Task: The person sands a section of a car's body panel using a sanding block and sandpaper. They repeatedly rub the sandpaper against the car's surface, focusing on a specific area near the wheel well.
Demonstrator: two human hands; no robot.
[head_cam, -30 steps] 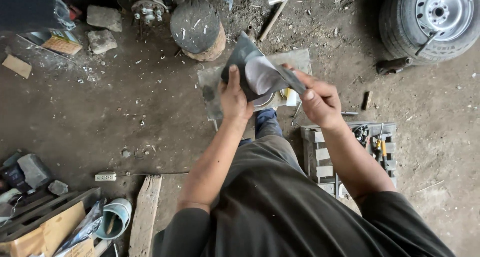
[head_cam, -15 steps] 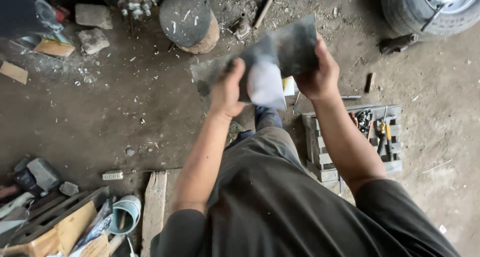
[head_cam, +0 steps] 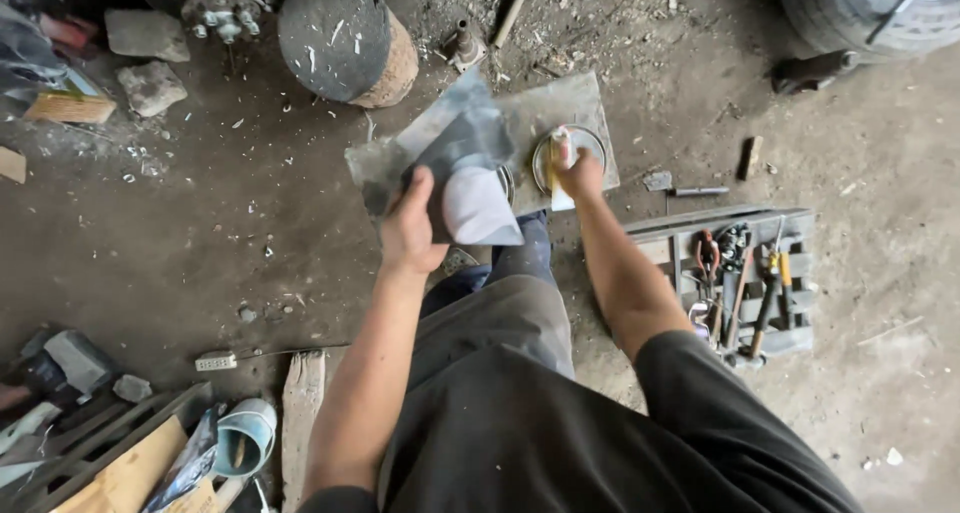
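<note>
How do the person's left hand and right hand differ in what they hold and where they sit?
The left hand grips a dark bent sheet with a pale inner face, lifted off the ground; the right hand reaches down to a round metal tin on the grey slab, with a small yellow-and-white item at its fingers. The left hand sits nearer the body, the right farther forward. Both are bare.

Floor layout, seen from above the worker.
Slab [head_cam: 575, 103] at 12 o'clock; tool tray [head_cam: 745, 273] at 3 o'clock; log [head_cam: 345, 38] at 11 o'clock; bucket [head_cam: 245, 438] at 8 o'clock.
</note>
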